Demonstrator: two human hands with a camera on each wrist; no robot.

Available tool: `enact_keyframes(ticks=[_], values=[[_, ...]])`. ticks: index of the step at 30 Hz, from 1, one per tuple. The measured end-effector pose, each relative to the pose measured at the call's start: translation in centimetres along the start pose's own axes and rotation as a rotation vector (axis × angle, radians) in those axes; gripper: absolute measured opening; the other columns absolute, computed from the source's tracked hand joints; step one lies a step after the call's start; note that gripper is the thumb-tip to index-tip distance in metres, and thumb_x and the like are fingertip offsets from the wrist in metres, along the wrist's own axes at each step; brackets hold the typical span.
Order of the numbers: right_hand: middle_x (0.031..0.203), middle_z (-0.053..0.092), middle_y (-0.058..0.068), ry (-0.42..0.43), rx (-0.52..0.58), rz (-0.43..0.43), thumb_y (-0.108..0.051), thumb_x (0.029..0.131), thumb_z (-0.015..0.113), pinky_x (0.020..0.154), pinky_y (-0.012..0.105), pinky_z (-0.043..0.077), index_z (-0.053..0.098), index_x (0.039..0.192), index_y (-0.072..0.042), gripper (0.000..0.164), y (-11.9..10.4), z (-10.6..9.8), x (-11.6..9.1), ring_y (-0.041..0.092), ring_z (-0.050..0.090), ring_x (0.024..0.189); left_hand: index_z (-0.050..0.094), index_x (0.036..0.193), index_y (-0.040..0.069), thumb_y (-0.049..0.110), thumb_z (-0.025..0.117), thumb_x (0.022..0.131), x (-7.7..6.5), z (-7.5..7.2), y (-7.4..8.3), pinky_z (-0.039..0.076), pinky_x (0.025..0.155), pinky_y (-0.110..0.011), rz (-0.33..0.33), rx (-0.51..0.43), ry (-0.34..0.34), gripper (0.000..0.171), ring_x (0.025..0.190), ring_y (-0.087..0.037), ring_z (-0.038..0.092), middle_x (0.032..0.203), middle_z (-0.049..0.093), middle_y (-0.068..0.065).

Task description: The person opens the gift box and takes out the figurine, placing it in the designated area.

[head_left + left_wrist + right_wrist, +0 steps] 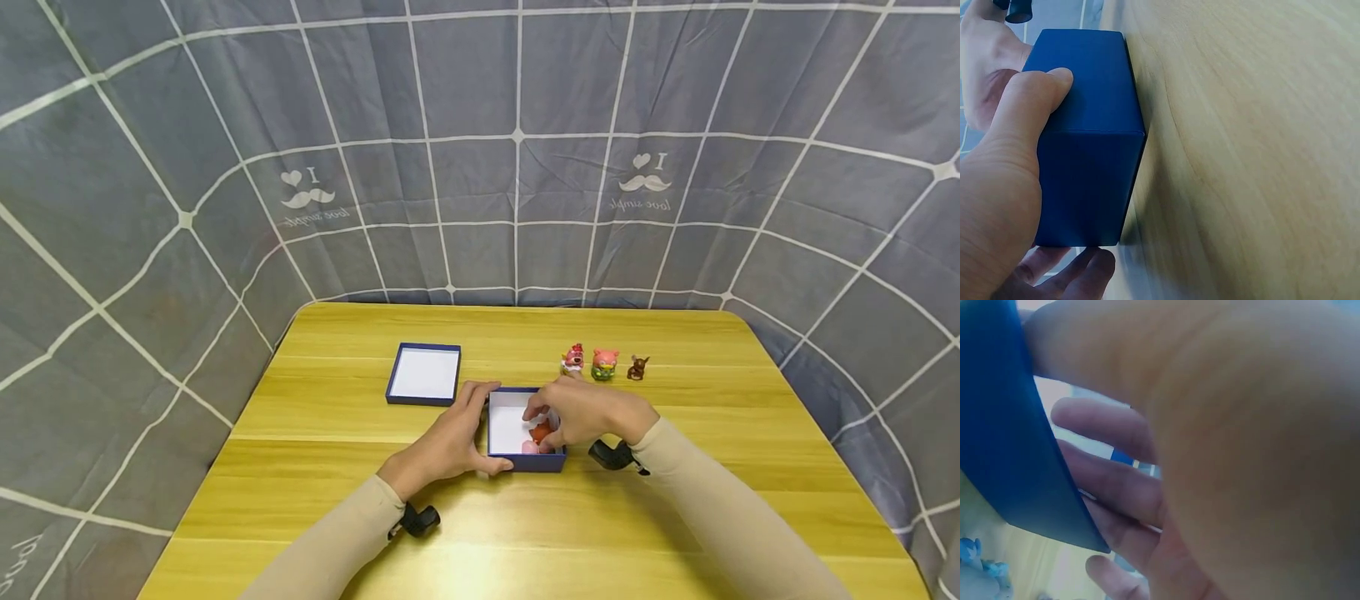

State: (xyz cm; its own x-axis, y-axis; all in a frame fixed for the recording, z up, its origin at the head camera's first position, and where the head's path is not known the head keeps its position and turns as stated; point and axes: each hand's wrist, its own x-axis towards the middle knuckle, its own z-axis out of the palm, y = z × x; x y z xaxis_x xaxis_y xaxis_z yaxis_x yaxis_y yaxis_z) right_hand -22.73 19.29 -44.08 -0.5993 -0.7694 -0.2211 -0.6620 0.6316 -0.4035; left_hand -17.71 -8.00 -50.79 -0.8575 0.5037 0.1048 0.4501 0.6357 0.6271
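A blue box [527,462] with a white inside stands on the table, its top uncovered. My left hand [452,435] grips it from the left, thumb along the near wall and fingers at the far side; the left wrist view shows the thumb on the blue box [1088,81]. Inside the box lie a red-orange figurine [540,431] and a pink one [529,447], partly hidden. My right hand [588,410] reaches over the right wall, fingers spread around the red-orange figurine. In the right wrist view, fingers [1107,428] stand apart behind the blue wall; no figurine shows between them.
A blue-edged lid [424,373], white inside, lies at the back left. Behind my right hand stand a red-and-pink figurine [573,357], a pink-and-green figurine [604,364] and a small brown one [637,367]. A grey checked curtain [480,183] surrounds the wooden table [315,467].
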Motion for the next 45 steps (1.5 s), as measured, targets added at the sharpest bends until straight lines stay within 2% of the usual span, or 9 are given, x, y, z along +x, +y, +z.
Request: enact_keyframes(ticks=[2, 4, 7, 12, 16, 18, 20, 23, 45], values=[[0.109, 0.087, -0.010, -0.010, -0.017, 0.021, -0.027, 0.099, 0.096, 0.139, 0.085, 0.020, 0.087, 0.124, -0.017, 0.028, -0.06, 0.03, -0.08, 0.009, 0.080, 0.103, 0.033, 0.180, 0.005, 0.045, 0.105, 0.088, -0.03, 0.01, 0.09, 0.058, 0.126, -0.051, -0.001, -0.001, -0.003, 0.125, 0.141, -0.033, 0.065, 0.170, 0.046, -0.021], [0.102, 0.084, -0.013, -0.018, -0.031, 0.023, -0.025, 0.099, 0.095, 0.139, 0.086, 0.016, 0.087, 0.121, -0.019, 0.024, -0.05, 0.07, -0.07, 0.008, 0.078, 0.100, 0.032, 0.181, 0.006, 0.046, 0.105, 0.088, -0.06, -0.02, 0.19, 0.058, 0.125, -0.051, -0.004, -0.004, -0.005, 0.125, 0.141, -0.033, 0.065, 0.170, 0.046, -0.020], [0.095, 0.081, -0.016, -0.024, -0.048, 0.009, -0.023, 0.097, 0.096, 0.138, 0.086, 0.017, 0.088, 0.119, -0.021, 0.023, 0.04, 0.08, -0.03, 0.008, 0.075, 0.094, 0.033, 0.181, 0.005, 0.046, 0.105, 0.088, -0.09, -0.08, 0.29, 0.059, 0.125, -0.051, -0.003, -0.008, -0.003, 0.125, 0.141, -0.034, 0.065, 0.171, 0.046, -0.021], [0.105, 0.083, -0.015, -0.013, -0.045, -0.037, -0.020, 0.095, 0.098, 0.134, 0.082, 0.030, 0.088, 0.122, -0.021, 0.029, 0.23, -0.02, -0.01, 0.008, 0.074, 0.099, 0.033, 0.181, 0.005, 0.046, 0.105, 0.088, -0.08, -0.19, 0.34, 0.058, 0.125, -0.052, -0.002, -0.010, -0.002, 0.124, 0.142, -0.034, 0.065, 0.171, 0.046, -0.021], [0.115, 0.083, -0.011, 0.019, -0.043, -0.080, -0.016, 0.093, 0.098, 0.122, 0.067, 0.047, 0.088, 0.125, -0.019, 0.034, 0.29, -0.12, -0.09, 0.013, 0.074, 0.105, 0.033, 0.180, 0.005, 0.045, 0.105, 0.088, -0.06, -0.31, 0.38, 0.058, 0.126, -0.052, 0.001, -0.013, 0.003, 0.124, 0.141, -0.033, 0.065, 0.171, 0.046, -0.021], [0.119, 0.083, -0.009, 0.029, -0.047, -0.093, -0.015, 0.093, 0.098, 0.115, 0.057, 0.052, 0.088, 0.127, -0.018, 0.036, 0.31, -0.15, -0.17, 0.014, 0.073, 0.106, 0.034, 0.180, 0.004, 0.044, 0.105, 0.088, 0.00, -0.32, 0.35, 0.058, 0.126, -0.052, 0.005, -0.011, 0.007, 0.124, 0.140, -0.032, 0.065, 0.170, 0.046, -0.021], [0.123, 0.082, -0.006, 0.036, -0.055, -0.097, -0.015, 0.093, 0.098, 0.108, 0.048, 0.052, 0.087, 0.130, -0.018, 0.038, 0.29, -0.15, -0.26, 0.015, 0.072, 0.107, 0.034, 0.180, 0.004, 0.044, 0.106, 0.087, 0.03, -0.34, 0.32, 0.058, 0.125, -0.051, 0.008, -0.009, 0.008, 0.124, 0.139, -0.032, 0.065, 0.169, 0.047, -0.021], [0.129, 0.080, -0.003, 0.044, -0.063, -0.093, -0.017, 0.093, 0.098, 0.104, 0.043, 0.051, 0.087, 0.133, -0.017, 0.041, 0.28, -0.10, -0.37, 0.015, 0.071, 0.110, 0.033, 0.180, 0.003, 0.044, 0.106, 0.087, 0.04, -0.35, 0.26, 0.059, 0.124, -0.051, 0.011, -0.006, 0.008, 0.124, 0.138, -0.031, 0.065, 0.168, 0.047, -0.020], [0.128, 0.074, -0.006, 0.098, -0.022, -0.088, -0.012, 0.093, 0.099, 0.107, 0.046, 0.044, 0.087, 0.134, -0.019, 0.044, 0.22, 0.77, -0.66, 0.016, 0.067, 0.116, 0.032, 0.180, 0.002, 0.044, 0.104, 0.089, 0.07, -0.31, 0.25, 0.060, 0.123, -0.051, 0.012, -0.006, -0.004, 0.124, 0.137, -0.032, 0.066, 0.169, 0.047, -0.023]])
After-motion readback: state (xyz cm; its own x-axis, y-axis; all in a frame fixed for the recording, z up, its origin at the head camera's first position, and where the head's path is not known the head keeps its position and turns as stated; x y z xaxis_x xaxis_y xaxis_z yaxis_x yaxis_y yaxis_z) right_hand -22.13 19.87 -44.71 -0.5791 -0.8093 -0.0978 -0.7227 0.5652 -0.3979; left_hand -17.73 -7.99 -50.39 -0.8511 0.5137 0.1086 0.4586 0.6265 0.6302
